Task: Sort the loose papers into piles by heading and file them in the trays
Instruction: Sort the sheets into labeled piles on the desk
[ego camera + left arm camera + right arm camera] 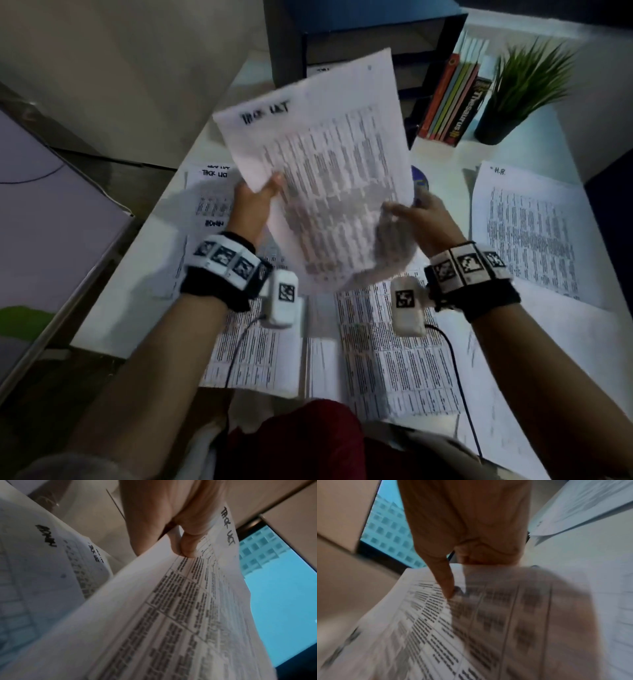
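A printed sheet headed "Task List" (322, 164) is raised above the desk, tilted toward me. My left hand (258, 195) pinches its left edge, thumb on the printed face; the left wrist view shows the same sheet (171, 615) under my left thumb (187, 547). My right hand (409, 214) pinches the right edge, thumb on top and fingers behind the sheet (436, 628). On the desk lie a "Task List" pile (212, 192), an "Admin" sheet (219, 229) below it and an "H.R." pile (534, 233) at the right. The dark blue tray stack (359, 41) stands at the back.
Loose printed sheets (387, 356) cover the near desk beneath my wrists. Upright books (452, 99) and a potted plant (513, 102) stand right of the trays. The desk's left edge (113, 274) drops to the floor beside a pale cabinet.
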